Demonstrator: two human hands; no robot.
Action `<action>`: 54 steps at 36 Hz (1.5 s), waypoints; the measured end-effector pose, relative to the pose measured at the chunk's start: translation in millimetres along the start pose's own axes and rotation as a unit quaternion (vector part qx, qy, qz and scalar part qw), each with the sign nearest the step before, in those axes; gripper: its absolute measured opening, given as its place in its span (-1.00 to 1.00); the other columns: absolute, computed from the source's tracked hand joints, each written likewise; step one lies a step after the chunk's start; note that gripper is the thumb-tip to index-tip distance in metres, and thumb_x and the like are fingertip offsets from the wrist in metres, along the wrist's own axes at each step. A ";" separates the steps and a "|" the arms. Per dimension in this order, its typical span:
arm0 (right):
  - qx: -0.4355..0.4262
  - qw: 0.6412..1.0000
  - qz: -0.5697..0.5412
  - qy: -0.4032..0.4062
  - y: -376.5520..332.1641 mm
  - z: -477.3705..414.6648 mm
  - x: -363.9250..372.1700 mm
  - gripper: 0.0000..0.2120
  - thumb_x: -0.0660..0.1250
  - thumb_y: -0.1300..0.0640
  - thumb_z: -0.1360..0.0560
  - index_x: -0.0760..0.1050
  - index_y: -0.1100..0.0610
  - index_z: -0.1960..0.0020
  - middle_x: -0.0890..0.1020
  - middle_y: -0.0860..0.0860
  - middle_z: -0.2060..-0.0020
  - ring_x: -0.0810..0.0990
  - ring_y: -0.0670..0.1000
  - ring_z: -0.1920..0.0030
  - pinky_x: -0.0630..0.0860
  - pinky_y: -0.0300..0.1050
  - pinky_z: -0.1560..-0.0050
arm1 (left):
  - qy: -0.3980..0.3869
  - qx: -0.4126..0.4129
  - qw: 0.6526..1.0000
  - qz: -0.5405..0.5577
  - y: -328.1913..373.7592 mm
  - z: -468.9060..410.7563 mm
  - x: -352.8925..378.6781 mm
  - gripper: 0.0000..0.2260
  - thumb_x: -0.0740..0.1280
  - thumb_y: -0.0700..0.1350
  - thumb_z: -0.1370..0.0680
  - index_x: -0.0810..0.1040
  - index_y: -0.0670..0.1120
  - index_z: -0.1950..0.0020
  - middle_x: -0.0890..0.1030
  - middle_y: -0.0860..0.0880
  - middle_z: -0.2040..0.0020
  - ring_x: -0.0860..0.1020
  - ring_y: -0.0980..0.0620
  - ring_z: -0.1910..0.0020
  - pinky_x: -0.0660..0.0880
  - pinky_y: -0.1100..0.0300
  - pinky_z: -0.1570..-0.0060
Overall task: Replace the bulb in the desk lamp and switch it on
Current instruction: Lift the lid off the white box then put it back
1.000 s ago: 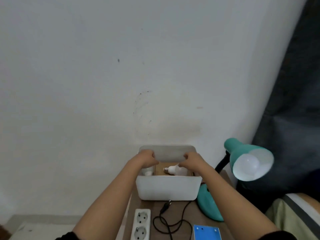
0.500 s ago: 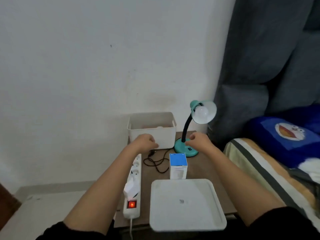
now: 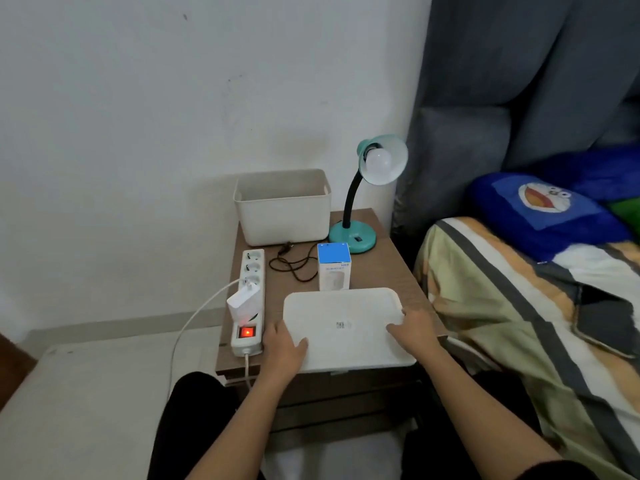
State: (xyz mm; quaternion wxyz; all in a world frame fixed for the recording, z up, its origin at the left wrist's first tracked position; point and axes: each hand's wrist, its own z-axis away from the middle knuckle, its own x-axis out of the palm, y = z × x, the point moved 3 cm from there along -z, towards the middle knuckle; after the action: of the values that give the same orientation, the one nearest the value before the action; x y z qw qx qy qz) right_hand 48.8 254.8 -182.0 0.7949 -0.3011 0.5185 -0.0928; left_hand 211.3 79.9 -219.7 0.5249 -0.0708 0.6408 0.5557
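Note:
A teal desk lamp [image 3: 352, 237] stands at the back right of the wooden nightstand [image 3: 391, 271], with a white bulb [image 3: 380, 161] in its shade, unlit. Its black cord and plug [image 3: 286, 248] lie loose, not in the white power strip [image 3: 252, 271]. A blue and white bulb box [image 3: 334, 268] stands upright mid-table. In front of it lies a flat white lid [image 3: 346, 327]. My left hand [image 3: 284, 351] grips the lid's left edge, thumb on top. My right hand [image 3: 414, 329] holds its right edge.
An open white bin [image 3: 282, 211] sits at the back by the wall. The strip's red switch [image 3: 247, 331] glows, and a white charger [image 3: 243, 301] is plugged in. A bed [image 3: 519, 306] with a blue pillow lies close on the right.
My hands have come out of the white bin and back across the table to the lid at the front. The view has pulled back and tilted down.

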 end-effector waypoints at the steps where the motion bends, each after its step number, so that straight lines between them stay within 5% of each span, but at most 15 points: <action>1: 0.011 1.000 -0.001 0.006 3.7 0.2 4.2 -0.45 0.30 0.08 -0.48 0.29 0.29 -0.39 0.37 0.21 -0.35 0.36 0.18 -0.34 0.33 -0.01 -0.32 | 0.013 -0.002 1.000 0.004 -3.1 0.7 2.1 -0.53 0.30 -0.02 -0.52 0.30 -0.22 -0.33 0.33 -0.16 -0.34 0.34 -0.12 -0.32 0.31 0.07 -0.30; 9: 0.051 0.996 -0.066 0.045 11.3 -5.9 22.3 -0.48 0.42 0.14 -0.35 0.41 0.28 -0.26 0.43 0.26 -0.24 0.32 0.22 -0.30 0.35 -0.02 -0.24 | -0.003 -0.026 1.000 -0.005 0.4 -9.3 13.5 -0.29 0.33 0.05 -0.50 0.06 -0.18 -0.51 0.16 -0.14 -0.50 0.15 -0.14 -0.47 0.15 0.04 -0.43; 18: 0.099 0.982 -0.134 0.089 20.9 0.8 23.8 -0.52 0.45 0.19 -0.32 0.46 0.29 -0.20 0.37 0.26 -0.24 0.32 0.28 -0.27 0.37 0.05 -0.23 | 0.016 -0.033 0.996 0.079 -3.6 -4.8 9.4 -0.34 0.50 -0.04 -0.33 0.33 -0.19 -0.33 0.35 -0.13 -0.35 0.35 -0.13 -0.32 0.35 0.04 -0.28; 29: 0.036 0.971 -0.176 0.157 10.6 25.1 -5.6 -0.45 0.48 0.18 -0.25 0.45 0.27 -0.20 0.40 0.23 -0.20 0.36 0.27 -0.26 0.44 0.11 -0.21 | 0.059 0.004 0.981 0.183 14.7 22.1 -8.2 -0.34 0.51 -0.15 -0.34 0.28 -0.10 -0.36 0.35 -0.07 -0.35 0.37 -0.07 -0.32 0.40 -0.01 -0.30; 40: -0.039 0.968 -0.185 0.164 -66.8 23.3 -48.3 -0.50 0.45 0.17 -0.38 0.38 0.23 -0.26 0.41 0.21 -0.21 0.42 0.21 -0.21 0.44 -0.01 -0.09 | 0.140 0.051 0.973 0.175 53.6 8.4 -85.2 -0.43 0.49 -0.15 -0.36 0.34 -0.13 -0.30 0.40 -0.09 -0.29 0.41 -0.07 -0.24 0.39 0.15 -0.07; 45: -0.062 0.970 -0.185 0.143 -110.9 -0.7 -66.5 -0.49 0.40 0.20 -0.38 0.38 0.28 -0.28 0.34 0.25 -0.24 0.33 0.28 -0.26 0.37 0.04 -0.18 | 0.161 0.073 0.969 0.172 73.4 -26.8 -127.1 -0.46 0.51 -0.18 -0.30 0.41 -0.17 -0.23 0.43 -0.14 -0.24 0.46 -0.11 -0.17 0.40 0.16 -0.06; 54: -0.084 0.976 -0.174 0.100 -173.9 -69.8 -55.6 -0.61 0.41 0.16 -0.28 0.53 0.20 -0.09 0.48 0.18 -0.09 0.50 0.23 -0.09 0.54 0.13 -0.10 | 0.160 0.051 0.974 0.155 78.6 -101.4 -168.0 -0.51 0.48 -0.18 -0.32 0.39 -0.18 -0.18 0.45 -0.14 -0.22 0.46 -0.07 -0.08 0.38 0.16 0.05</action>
State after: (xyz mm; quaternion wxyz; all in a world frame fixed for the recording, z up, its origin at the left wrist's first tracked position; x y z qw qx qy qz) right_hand -8.8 114.3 -58.9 0.6830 -0.4414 0.5408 -0.2151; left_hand 171.8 -53.3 -60.4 0.3262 -0.0319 0.7470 0.5784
